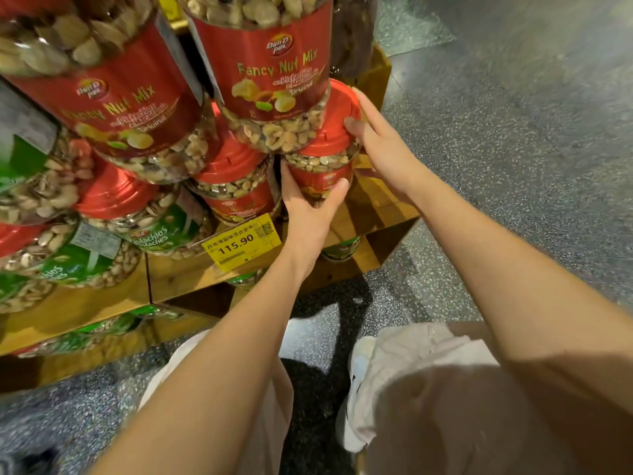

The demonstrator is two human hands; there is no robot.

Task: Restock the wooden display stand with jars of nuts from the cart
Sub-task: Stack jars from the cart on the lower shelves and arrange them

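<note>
At wooden stand's (373, 209) right corner | jar (322, 162) of mixed nuts, red lid (337, 111) | left hand (308, 214) gripped its body, right hand (380, 145) clasped lid | bare wood lay alongside.

The yellow price tag (241, 242) on the stand (373, 207) reads "115.90" under a line of Chinese characters, with a QR code at its right end. Above the tag, the right red jar (274, 73) bears a "Dan D Pak" logo, "Fancy Nut Mix", "Pistachios & Macadamia" and "Original". Up-left of the tag, the left red jar (113, 101) shows the same wording. Just left of the tag, the green jar (154, 231) reads "Pistachios / Pistaches". Up-right of the tag, the small red jar (323, 173) has a label too small to read.
</note>
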